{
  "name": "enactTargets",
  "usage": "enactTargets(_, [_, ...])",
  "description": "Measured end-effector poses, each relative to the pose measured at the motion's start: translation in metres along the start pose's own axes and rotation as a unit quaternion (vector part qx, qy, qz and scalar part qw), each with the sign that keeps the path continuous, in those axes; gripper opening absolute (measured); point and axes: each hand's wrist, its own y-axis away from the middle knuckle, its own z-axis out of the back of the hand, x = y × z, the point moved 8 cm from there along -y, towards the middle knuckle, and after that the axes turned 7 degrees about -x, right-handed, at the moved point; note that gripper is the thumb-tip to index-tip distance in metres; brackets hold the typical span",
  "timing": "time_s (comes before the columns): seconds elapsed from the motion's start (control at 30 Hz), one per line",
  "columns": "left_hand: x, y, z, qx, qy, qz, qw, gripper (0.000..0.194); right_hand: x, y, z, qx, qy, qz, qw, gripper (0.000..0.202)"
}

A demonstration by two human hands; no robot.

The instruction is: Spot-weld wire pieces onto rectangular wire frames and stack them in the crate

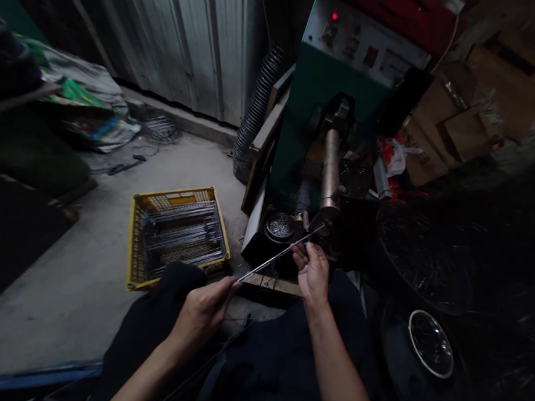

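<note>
My left hand (206,307) is closed round the lower end of a thin metal rod piece (269,260), which slants up to the right. At its upper end, my right hand (311,269) pinches near the tip, fingers bent together; whether it grips the rod or a small part is too dark to tell. That tip lies just below the copper-coloured electrode arm (332,168) of a green machine (296,122). A round dish of small metal pieces (280,226) sits left of the tip.
A yellow crate (133,245) with metal wire frames stands on the floor at the left. Cardboard boxes (432,139) lean at the back right. Dark round containers, one with a shiny ring (431,343), stand at the right. A coiled spring-like hose (256,113) rises beside the machine.
</note>
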Motion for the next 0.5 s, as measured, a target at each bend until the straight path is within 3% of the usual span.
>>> enactTargets(0.5, [0.015, -0.012, -0.003, 0.016, 0.012, 0.019, 1.0, 0.021, 0.0, -0.014, -0.007, -0.017, -0.001, -0.005, 1.0, 0.024])
